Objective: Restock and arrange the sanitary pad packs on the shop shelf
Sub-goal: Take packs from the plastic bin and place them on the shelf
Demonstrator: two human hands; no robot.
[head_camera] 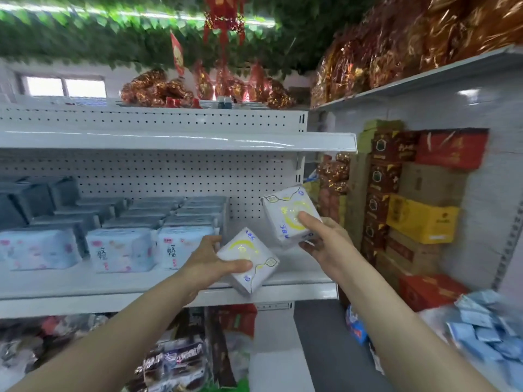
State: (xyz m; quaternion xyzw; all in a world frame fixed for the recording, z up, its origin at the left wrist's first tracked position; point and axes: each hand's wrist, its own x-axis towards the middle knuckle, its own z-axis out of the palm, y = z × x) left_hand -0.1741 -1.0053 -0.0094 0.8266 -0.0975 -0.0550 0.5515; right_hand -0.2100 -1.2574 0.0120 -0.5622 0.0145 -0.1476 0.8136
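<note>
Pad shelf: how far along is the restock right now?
Done: pale blue packs stand in rows on the shelf, left and middle. In hand: the left hand grips one white-and-yellow pack, the right hand a second pack, neither shelved. Left: bare right end, plus loose blue packs lower right.

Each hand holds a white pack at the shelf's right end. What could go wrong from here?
The left hand holds the lower white pack tilted over the front lip of the shelf; released there, it may slide off.
Its fingers sit close to the nearest blue pack and could knock it askew.
The right hand holds the upper white pack near the shelf's open right end; pushed too far, it might fall off.
</note>
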